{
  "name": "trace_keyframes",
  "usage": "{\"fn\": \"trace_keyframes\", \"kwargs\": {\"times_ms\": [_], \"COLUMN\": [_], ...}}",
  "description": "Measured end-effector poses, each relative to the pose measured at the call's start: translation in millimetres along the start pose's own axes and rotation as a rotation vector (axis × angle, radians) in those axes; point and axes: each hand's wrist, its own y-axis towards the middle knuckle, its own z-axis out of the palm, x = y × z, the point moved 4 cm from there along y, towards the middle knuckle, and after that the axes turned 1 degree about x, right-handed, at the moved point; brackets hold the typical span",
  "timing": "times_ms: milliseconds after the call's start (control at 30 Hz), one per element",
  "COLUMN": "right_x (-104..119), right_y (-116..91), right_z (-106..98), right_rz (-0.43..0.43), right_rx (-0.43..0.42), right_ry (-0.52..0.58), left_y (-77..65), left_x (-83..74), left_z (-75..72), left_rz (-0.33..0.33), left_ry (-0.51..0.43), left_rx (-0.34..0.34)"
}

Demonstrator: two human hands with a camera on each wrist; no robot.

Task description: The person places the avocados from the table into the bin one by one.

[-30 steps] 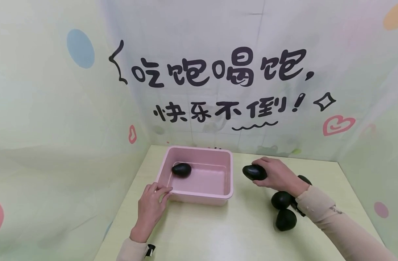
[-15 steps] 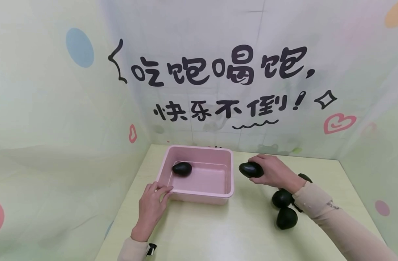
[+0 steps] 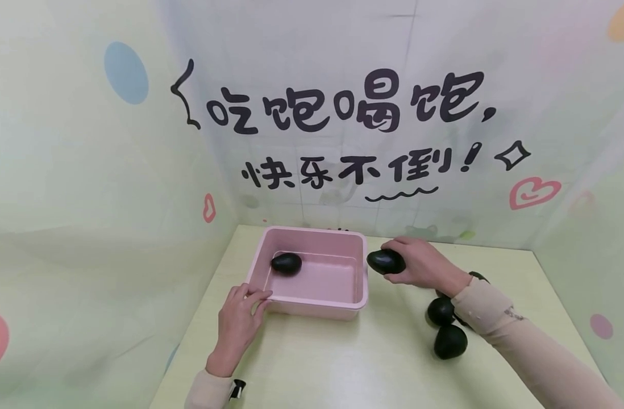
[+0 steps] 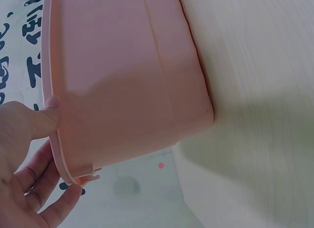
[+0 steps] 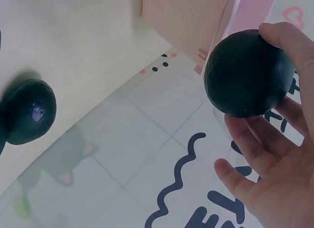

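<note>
Avocados [image 3: 450,342] cluster nearest me at the right of the surface [image 3: 317,366], some partly behind the right sleeve [image 3: 496,318]. I see the left hand [image 3: 238,321] pinching the near-left rim of the pink bin [image 3: 314,311]; one dark avocado [image 3: 286,264] lies inside, leftward. The right hand [image 3: 425,264] grips another avocado [image 3: 386,262] just right of the bin. Behind, black lettering [image 3: 360,108] marks the wall.

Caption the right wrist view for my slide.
Right hand's grip holding a dark avocado near a pink bin, another avocado on the table.
</note>
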Motion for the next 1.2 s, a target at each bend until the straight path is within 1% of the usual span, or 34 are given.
{"fn": "trace_keyframes", "kwargs": {"times_ms": [333, 567, 867, 1200], "right_x": [3, 10, 15, 22], "right_y": [7, 15, 23, 31], "right_z": [2, 4, 4, 5], "right_rz": [-0.008, -0.011, -0.043, -0.047], "right_rx": [0.001, 0.008, 0.018, 0.044], "right_ry": [0.026, 0.054, 0.054, 0.064], "left_y": [1.1, 1.3, 1.1, 0.6], "left_x": [0.7, 0.3, 1.1, 0.9], "left_z": [0.4, 0.4, 0.5, -0.1], "left_rz": [0.009, 0.009, 0.008, -0.002], "left_ry": [-0.003, 0.005, 0.0, -0.001], "left_rx": [0.001, 0.006, 0.001, -0.001]}}
